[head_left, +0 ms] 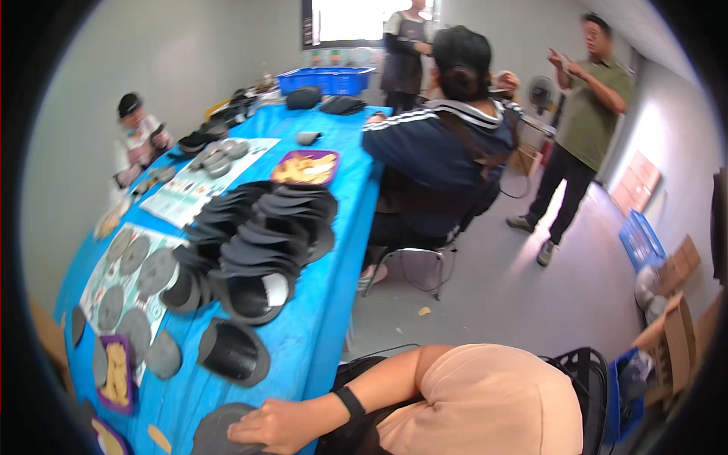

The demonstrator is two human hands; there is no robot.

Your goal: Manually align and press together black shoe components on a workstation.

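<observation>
My right hand (277, 426), with a dark band on its wrist, lies on a flat dark grey rounded piece (216, 434) at the table's near edge. Its fingers are stretched over the piece and partly blurred. My left hand is out of view. Just beyond is a single black curved shell-like piece (233, 353), with a glossy hollow. Farther up stand long overlapping rows of similar black curved pieces (262, 246). To the left, flat grey rounded pieces (158, 271) lie on printed paper (102, 273). A purple tray (130, 394) there holds pale yellow pieces.
A blue cover (326, 303) spreads over the long table. Another purple tray (334, 176) and a blue crate (326, 78) stand farther off. A seated person in a navy jacket (455, 159) is at the right edge; one in green (599, 91) stands beyond. Cardboard (671, 341) lies right.
</observation>
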